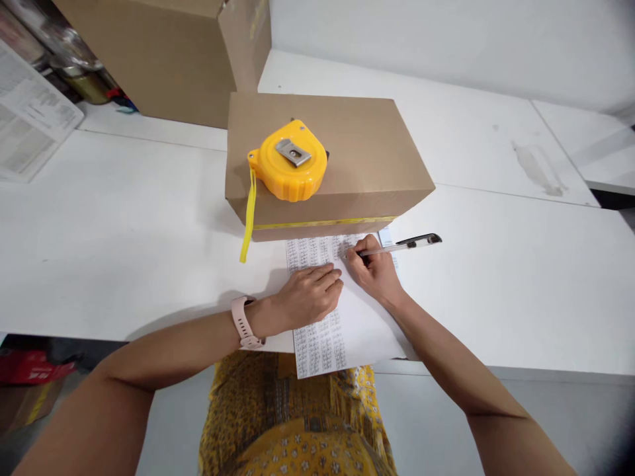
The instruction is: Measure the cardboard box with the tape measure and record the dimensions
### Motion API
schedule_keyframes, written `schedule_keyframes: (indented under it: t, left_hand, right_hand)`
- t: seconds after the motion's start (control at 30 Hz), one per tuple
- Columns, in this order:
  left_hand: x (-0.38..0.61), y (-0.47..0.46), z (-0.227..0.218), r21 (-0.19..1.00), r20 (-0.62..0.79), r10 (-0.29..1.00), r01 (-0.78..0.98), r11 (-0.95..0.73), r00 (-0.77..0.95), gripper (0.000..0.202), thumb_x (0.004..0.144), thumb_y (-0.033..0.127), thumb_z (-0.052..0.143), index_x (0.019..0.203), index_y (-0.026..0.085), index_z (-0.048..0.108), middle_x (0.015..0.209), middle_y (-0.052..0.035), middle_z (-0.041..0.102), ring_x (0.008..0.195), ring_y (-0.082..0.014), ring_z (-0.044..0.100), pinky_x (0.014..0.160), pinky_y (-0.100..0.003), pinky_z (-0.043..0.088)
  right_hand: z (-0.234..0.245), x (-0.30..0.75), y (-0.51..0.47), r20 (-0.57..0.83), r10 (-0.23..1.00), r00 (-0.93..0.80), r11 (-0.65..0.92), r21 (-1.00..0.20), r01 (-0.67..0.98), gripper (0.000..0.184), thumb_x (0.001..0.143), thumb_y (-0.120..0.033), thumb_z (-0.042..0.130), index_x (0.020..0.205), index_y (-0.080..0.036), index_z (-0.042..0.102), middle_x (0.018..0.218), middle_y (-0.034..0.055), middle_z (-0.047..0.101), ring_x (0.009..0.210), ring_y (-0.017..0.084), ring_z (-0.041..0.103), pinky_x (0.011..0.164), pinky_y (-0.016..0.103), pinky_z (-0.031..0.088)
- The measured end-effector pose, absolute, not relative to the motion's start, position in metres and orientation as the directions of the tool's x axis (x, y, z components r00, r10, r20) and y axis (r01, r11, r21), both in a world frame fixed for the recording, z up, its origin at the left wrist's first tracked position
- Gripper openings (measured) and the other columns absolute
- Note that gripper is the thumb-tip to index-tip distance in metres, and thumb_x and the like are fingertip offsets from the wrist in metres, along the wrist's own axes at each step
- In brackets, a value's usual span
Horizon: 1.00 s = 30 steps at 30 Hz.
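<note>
My right hand (376,270) is closed round a pen (404,244) whose tip rests on a sheet of paper (342,330) filled with rows of handwritten figures. My left hand (308,294) lies on the same sheet with its fingers curled loosely, pressing it to the white table (124,251); a pink watch sits on that wrist. Just beyond the sheet stands a small cardboard box (367,152). A yellow tape measure (290,162) lies on the box's top, and its tape runs along the box's front edge with a yellow strap hanging down.
A larger cardboard box (169,59) stands at the back left. Printed papers (30,112) and metal containers (74,66) are at the far left. The paper overhangs the table's near edge. A red item (30,367) lies on the floor below left.
</note>
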<state>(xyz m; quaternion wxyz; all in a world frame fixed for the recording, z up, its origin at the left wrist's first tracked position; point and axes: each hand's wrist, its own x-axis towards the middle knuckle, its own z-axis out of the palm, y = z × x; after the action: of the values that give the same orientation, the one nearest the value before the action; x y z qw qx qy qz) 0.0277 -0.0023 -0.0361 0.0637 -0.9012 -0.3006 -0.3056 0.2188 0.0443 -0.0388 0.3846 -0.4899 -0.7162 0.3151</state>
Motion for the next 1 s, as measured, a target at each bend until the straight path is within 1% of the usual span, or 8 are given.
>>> schedule_keyframes:
  t: [0.17,0.37,0.53,0.83,1.0]
  left_hand:
    - [0.0280,-0.0021,-0.0360,0.071,0.600,0.502,0.584,-0.809,0.622,0.018,0.095,0.012,0.054,0.093,0.010,0.072,0.104,-0.0103,0.080,0.101,-0.0228,0.076,0.087,-0.033,0.063]
    - [0.0272,-0.0024,-0.0357,0.071,0.573,0.510,0.581,-0.811,0.641,0.018,0.096,0.012,0.054,0.095,0.011,0.072,0.106,-0.0097,0.079,0.103,-0.0226,0.075,0.088,-0.033,0.063]
    - [0.0277,-0.0024,-0.0361,0.075,0.590,0.504,0.579,-0.812,0.631,0.019,0.096,0.012,0.053,0.094,0.010,0.072,0.105,-0.0108,0.079,0.102,-0.0233,0.075,0.088,-0.034,0.063]
    - [0.0267,-0.0024,-0.0357,0.114,0.573,0.512,0.556,-0.823,0.640,0.015,0.094,0.010,0.057,0.096,0.008,0.072,0.106,-0.0141,0.079,0.103,-0.0259,0.076,0.088,-0.036,0.063]
    - [0.0262,-0.0026,-0.0363,0.120,0.554,0.525,0.561,-0.819,0.647,0.017,0.095,0.011,0.056,0.097,0.009,0.072,0.108,-0.0135,0.079,0.105,-0.0257,0.075,0.088,-0.036,0.064]
  right_hand:
    - [-0.0405,0.2191,0.0441,0.218,0.948,-0.232,0.304,-0.836,0.457,0.020,0.091,-0.027,0.057,0.077,-0.025,0.043,0.058,-0.0079,0.040,0.050,0.009,0.036,0.049,0.026,0.030]
    - [-0.0361,0.2180,0.0441,0.212,0.956,-0.203,0.284,-0.840,0.462,0.022,0.089,-0.026,0.058,0.075,-0.025,0.041,0.058,-0.0084,0.038,0.050,0.010,0.035,0.049,0.026,0.029]
    - [-0.0350,0.2175,0.0450,0.208,0.957,-0.200,0.279,-0.845,0.457,0.022,0.089,-0.028,0.058,0.076,-0.025,0.041,0.058,-0.0084,0.038,0.051,0.010,0.034,0.050,0.026,0.030]
    - [-0.0350,0.2175,0.0441,0.205,0.959,-0.195,0.275,-0.839,0.470,0.020,0.088,-0.026,0.057,0.077,-0.025,0.041,0.057,-0.0087,0.038,0.049,0.010,0.034,0.049,0.026,0.029]
    - [-0.0333,0.2175,0.0440,0.209,0.957,-0.203,0.283,-0.831,0.478,0.021,0.088,-0.028,0.057,0.076,-0.026,0.040,0.057,-0.0082,0.037,0.050,0.011,0.035,0.049,0.026,0.029]
